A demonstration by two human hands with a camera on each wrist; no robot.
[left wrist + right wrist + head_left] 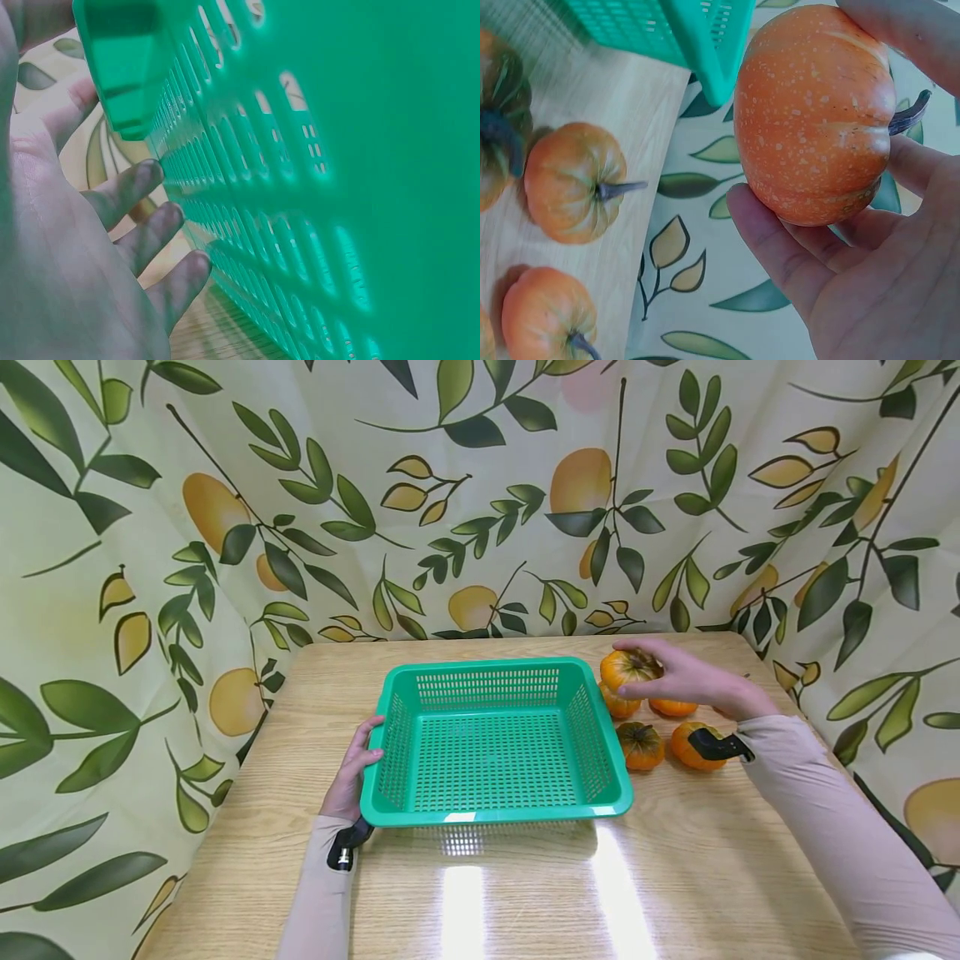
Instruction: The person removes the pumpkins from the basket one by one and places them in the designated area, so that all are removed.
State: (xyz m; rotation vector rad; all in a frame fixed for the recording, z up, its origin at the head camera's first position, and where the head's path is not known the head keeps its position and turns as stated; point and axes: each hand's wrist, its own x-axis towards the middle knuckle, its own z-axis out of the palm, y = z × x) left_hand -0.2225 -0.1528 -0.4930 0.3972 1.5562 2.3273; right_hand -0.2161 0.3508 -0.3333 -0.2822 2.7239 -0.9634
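A green plastic basket (491, 816) with slotted walls stands on the table, its inside bare. My left hand (355, 774) holds its left rim; in the left wrist view the fingertips (180, 277) lie against the outer wall. Beyond the basket's right side, my right hand (686, 677) grips a small orange pumpkin (628, 668) between thumb and fingers, raised above other pumpkins. The right wrist view shows this pumpkin (814, 120) with pale specks and a dark stem towards the palm.
Several more small pumpkins lie right of the basket, among them a darker one (641, 746) against its wall and an orange one (693, 746) beside it. The wooden table (525, 893) is bordered by leaf-patterned cloth (480, 527) behind and at both sides.
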